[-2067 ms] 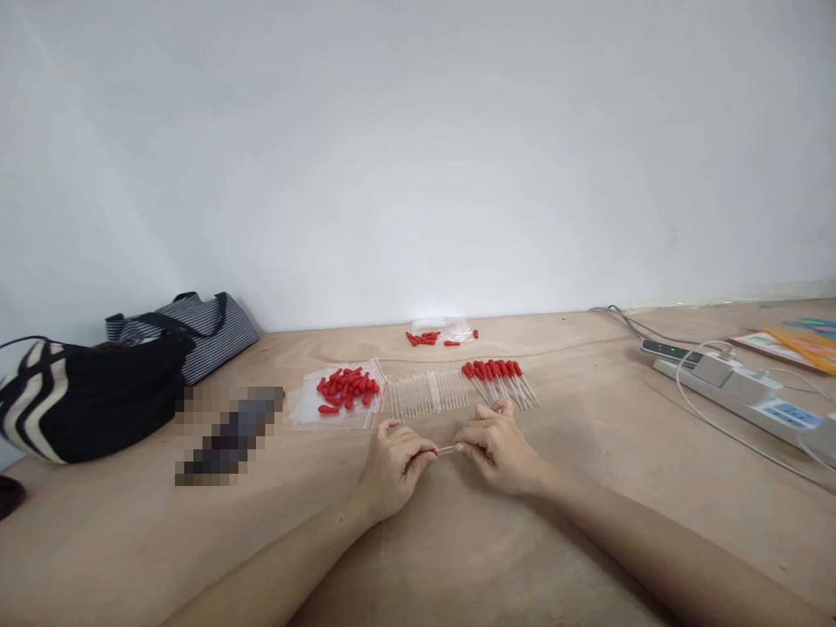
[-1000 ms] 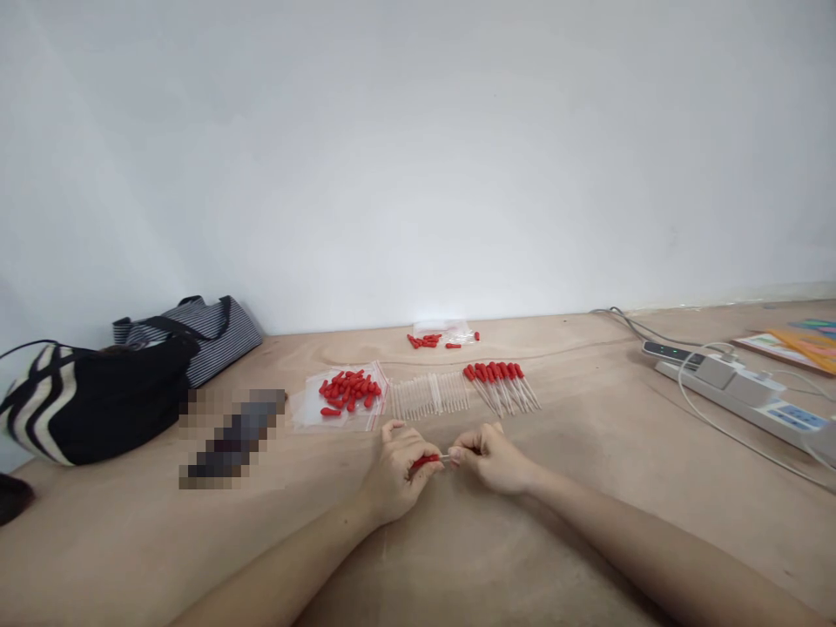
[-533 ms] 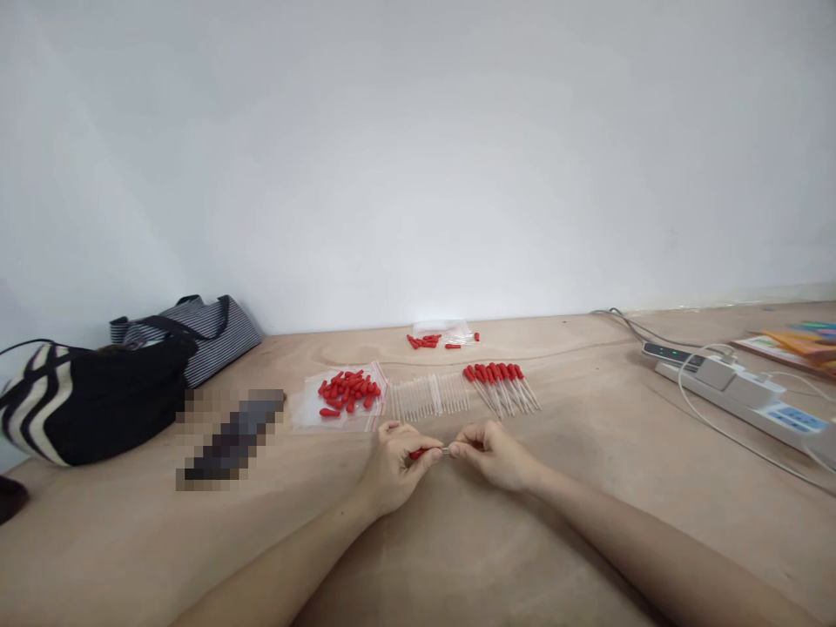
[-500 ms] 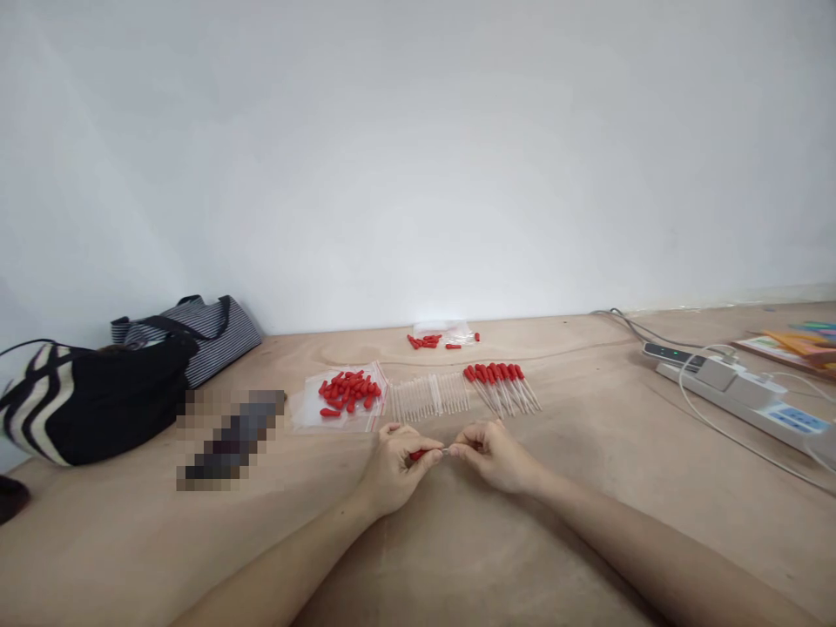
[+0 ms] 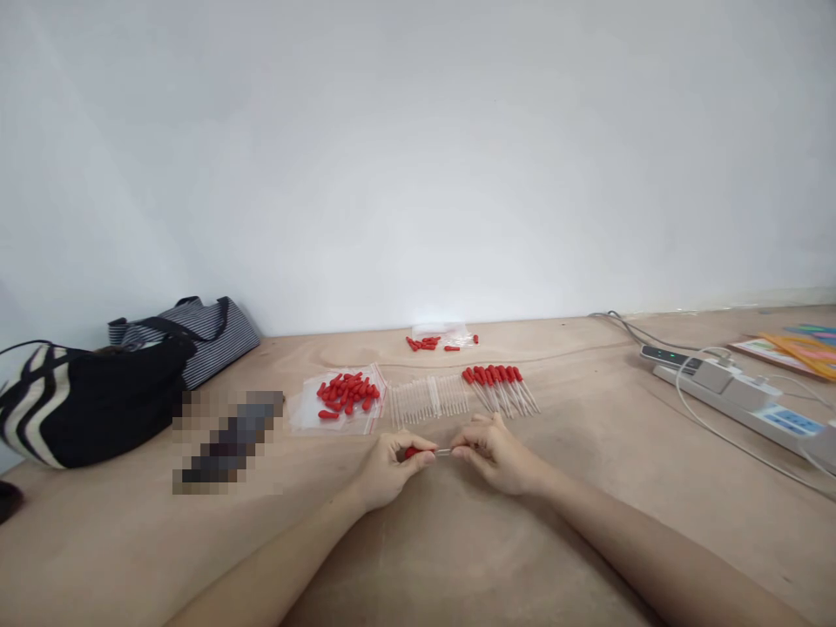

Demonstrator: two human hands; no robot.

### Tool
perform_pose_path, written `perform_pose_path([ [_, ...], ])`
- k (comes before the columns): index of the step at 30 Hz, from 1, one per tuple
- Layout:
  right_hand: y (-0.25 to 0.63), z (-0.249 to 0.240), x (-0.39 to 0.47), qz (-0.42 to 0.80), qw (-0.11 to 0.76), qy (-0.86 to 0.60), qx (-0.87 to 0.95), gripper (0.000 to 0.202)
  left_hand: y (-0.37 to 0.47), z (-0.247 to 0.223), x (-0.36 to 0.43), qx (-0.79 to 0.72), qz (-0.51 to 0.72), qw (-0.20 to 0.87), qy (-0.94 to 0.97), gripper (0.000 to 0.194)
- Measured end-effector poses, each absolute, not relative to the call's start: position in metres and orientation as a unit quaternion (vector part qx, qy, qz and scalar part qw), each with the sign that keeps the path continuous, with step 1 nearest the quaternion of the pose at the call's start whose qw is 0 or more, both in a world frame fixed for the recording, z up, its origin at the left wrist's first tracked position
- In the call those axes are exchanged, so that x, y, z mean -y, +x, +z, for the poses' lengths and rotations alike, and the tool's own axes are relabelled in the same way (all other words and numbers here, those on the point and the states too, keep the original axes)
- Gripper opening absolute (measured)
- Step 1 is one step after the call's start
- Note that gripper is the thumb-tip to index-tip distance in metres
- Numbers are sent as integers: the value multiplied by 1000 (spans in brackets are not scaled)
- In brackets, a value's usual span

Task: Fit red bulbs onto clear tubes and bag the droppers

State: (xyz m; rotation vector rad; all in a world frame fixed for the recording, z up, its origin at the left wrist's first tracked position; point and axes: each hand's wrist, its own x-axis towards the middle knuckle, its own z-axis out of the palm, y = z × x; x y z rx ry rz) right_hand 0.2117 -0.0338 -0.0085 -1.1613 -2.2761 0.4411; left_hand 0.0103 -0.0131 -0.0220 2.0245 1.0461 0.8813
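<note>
My left hand [image 5: 390, 466] pinches a red rubber dropper bulb [image 5: 411, 453] between thumb and fingers. From the bulb's right end a thin clear glass tube [image 5: 444, 452] runs into my right hand [image 5: 493, 455], whose thumb and fingers are closed on it. The join of bulb and tube is partly covered by my left fingertips. Just beyond my hands lies a row of bare glass tubes [image 5: 428, 398]. Right of that row are several droppers with red bulbs fitted [image 5: 493, 376]. A pile of loose red bulbs [image 5: 349, 392] rests on a plastic zip bag [image 5: 304, 411] to the left.
More red bulbs [image 5: 424, 344] lie by a clear bag [image 5: 444, 331] near the wall. At left are a black bag [image 5: 124, 401], a striped bag [image 5: 222, 344] and a blurred dark object [image 5: 228, 440]. A power strip [image 5: 751, 405] with cables stands at right.
My left hand has shifted slightly left, away from my right hand, and more of the glass tube shows between them. Both hands keep their hold.
</note>
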Motion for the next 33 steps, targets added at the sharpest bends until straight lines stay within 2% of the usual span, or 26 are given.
perform_pose_path([
  [5, 212, -10, 34, 62, 239, -423, 872, 15, 9, -20, 15, -416, 315, 284, 804, 19],
  [7, 216, -11, 30, 47, 239, -435, 867, 16, 6, -17, 13, -429, 314, 223, 817, 29],
  [9, 226, -12, 20, 42, 267, -498, 824, 19, -1, -14, 8, -454, 332, 146, 814, 43],
  [10, 233, -13, 14, 43, 290, -546, 785, 22, -6, -12, 5, -472, 343, 109, 805, 44],
  [12, 250, -15, -1, 52, 326, -647, 687, 27, -15, -9, -4, -521, 360, 49, 773, 36],
  [16, 276, -21, -24, 47, 319, -753, 573, 31, -34, -6, -22, -608, 355, -13, 710, 22],
  [26, 273, -31, -38, 38, 267, -787, 554, 29, -55, -10, -37, -677, 309, -71, 665, 17],
  [33, 264, -28, -31, -22, 301, -753, 585, 27, -52, -13, -39, -665, 275, -133, 681, 17],
])
